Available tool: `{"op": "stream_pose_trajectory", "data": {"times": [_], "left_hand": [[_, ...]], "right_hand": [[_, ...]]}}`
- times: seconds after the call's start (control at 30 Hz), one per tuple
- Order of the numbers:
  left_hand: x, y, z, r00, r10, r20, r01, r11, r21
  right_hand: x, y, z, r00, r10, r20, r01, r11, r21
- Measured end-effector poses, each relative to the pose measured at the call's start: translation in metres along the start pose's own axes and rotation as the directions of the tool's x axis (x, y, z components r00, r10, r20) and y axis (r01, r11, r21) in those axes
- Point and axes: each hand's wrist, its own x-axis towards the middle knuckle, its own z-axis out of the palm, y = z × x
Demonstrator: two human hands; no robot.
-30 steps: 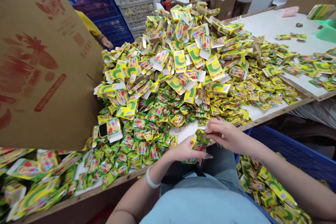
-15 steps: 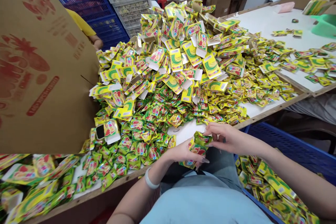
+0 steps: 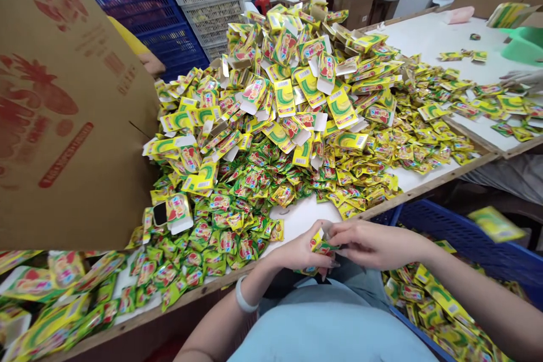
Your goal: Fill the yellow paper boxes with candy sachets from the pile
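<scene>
Left hand (image 3: 297, 250) grips an unclosed box (image 3: 316, 241), right hand (image 3: 369, 244) at its top, grip unclear; a yellow pack (image 3: 495, 224) blurs above right crate (image 3: 445, 232).

From the wearer's head, the view looks forward and down.

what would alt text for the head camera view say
Two bare hands, left and right, hold a small printed box beside a table heaped with yellow cartons and green sachets.
</scene>
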Motion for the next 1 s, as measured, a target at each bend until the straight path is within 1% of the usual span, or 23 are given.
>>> {"op": "stream_pose_trajectory", "data": {"times": [0.07,0.1,0.17,0.23,0.27,0.3,0.33,0.37,0.4,0.43,0.47,0.5,0.53,0.57,0.6,0.63,0.7,0.73,0.77,0.8,0.87,0.93,1.0], "left_hand": [[0.001,-0.005,0.002,1.0,-0.015,-0.002,0.015,1.0,0.009],[0.002,-0.008,0.004,1.0,-0.019,-0.016,0.019,1.0,0.017],[0.005,-0.012,0.008,0.997,-0.027,-0.071,0.03,0.998,0.049],[0.008,-0.013,0.014,0.991,-0.021,-0.135,0.035,0.994,0.103],[0.008,-0.012,0.015,0.986,0.002,-0.167,0.021,0.99,0.14],[0.008,-0.01,0.016,0.979,0.047,-0.197,-0.009,0.981,0.194],[0.006,-0.007,0.014,0.965,0.119,-0.233,-0.052,0.96,0.276],[0.004,-0.004,0.01,0.939,0.214,-0.269,-0.095,0.914,0.396],[0.001,-0.001,0.004,0.898,0.324,-0.298,-0.118,0.83,0.545],[-0.002,0.001,-0.006,0.846,0.431,-0.315,-0.101,0.709,0.698],[-0.006,0.002,-0.017,0.794,0.517,-0.32,-0.038,0.567,0.823],[-0.01,0.001,-0.03,0.75,0.581,-0.318,0.053,0.427,0.903],[-0.013,-0.002,-0.045,0.721,0.614,-0.321,0.15,0.314,0.938],[-0.015,-0.006,-0.058,0.71,0.625,-0.324,0.226,0.234,0.946],[-0.017,-0.012,-0.071,0.713,0.624,-0.32,0.27,0.176,0.946],[-0.019,-0.018,-0.082,0.721,0.62,-0.308,0.289,0.135,0.948],[-0.02,-0.031,-0.096,0.733,0.624,-0.271,0.278,0.088,0.956],[-0.021,-0.036,-0.099,0.729,0.636,-0.254,0.264,0.081,0.961],[-0.021,-0.04,-0.101,0.717,0.653,-0.243,0.252,0.082,0.964],[-0.021,-0.042,-0.102,0.701,0.672,-0.239,0.243,0.089,0.966],[-0.022,-0.043,-0.103,0.654,0.714,-0.251,0.245,0.114,0.963],[-0.021,-0.039,-0.106,0.6,0.752,-0.272,0.256,0.141,0.956],[-0.021,-0.034,-0.11,0.559,0.775,-0.296,0.242,0.19,0.952]], "right_hand": [[-0.002,0.008,0.009,0.996,0.075,0.048,-0.083,0.975,0.208],[-0.002,0.014,0.017,0.988,0.136,0.069,-0.152,0.925,0.348],[0.001,0.024,0.038,0.958,0.282,0.052,-0.258,0.766,0.589],[0.002,0.032,0.057,0.926,0.378,0.008,-0.276,0.659,0.7],[0.0,0.036,0.061,0.916,0.401,-0.034,-0.265,0.665,0.698],[-0.004,0.039,0.06,0.905,0.411,-0.107,-0.242,0.707,0.664],[-0.011,0.044,0.052,0.884,0.409,-0.227,-0.206,0.777,0.595],[-0.02,0.049,0.036,0.832,0.392,-0.393,-0.176,0.858,0.483],[-0.031,0.056,0.016,0.731,0.355,-0.583,-0.182,0.925,0.335],[-0.043,0.063,-0.009,0.582,0.264,-0.769,-0.226,0.961,0.159],[-0.053,0.07,-0.035,0.43,0.183,-0.884,-0.368,0.93,0.013],[-0.06,0.077,-0.059,0.297,0.118,-0.948,-0.559,0.826,-0.072],[-0.063,0.084,-0.077,0.248,0.061,-0.967,-0.697,0.704,-0.134],[-0.061,0.09,-0.089,0.251,0.022,-0.968,-0.77,0.61,-0.186],[-0.053,0.094,-0.092,0.289,-0.009,-0.957,-0.792,0.559,-0.244],[-0.04,0.098,-0.088,0.367,-0.03,-0.93,-0.768,0.554,-0.321],[-0.006,0.104,-0.061,0.593,-0.041,-0.804,-0.629,0.6,-0.494],[0.012,0.107,-0.043,0.692,-0.018,-0.722,-0.577,0.587,-0.568],[0.029,0.11,-0.025,0.749,0.021,-0.663,-0.56,0.555,-0.615],[0.043,0.114,-0.01,0.768,0.059,-0.638,-0.565,0.53,-0.632],[0.06,0.12,0.01,0.765,0.114,-0.634,-0.597,0.495,-0.631],[0.065,0.127,0.016,0.753,0.132,-0.644,-0.612,0.5,-0.613],[0.062,0.132,0.013,0.753,0.137,-0.644,-0.612,0.505,-0.608]]}}
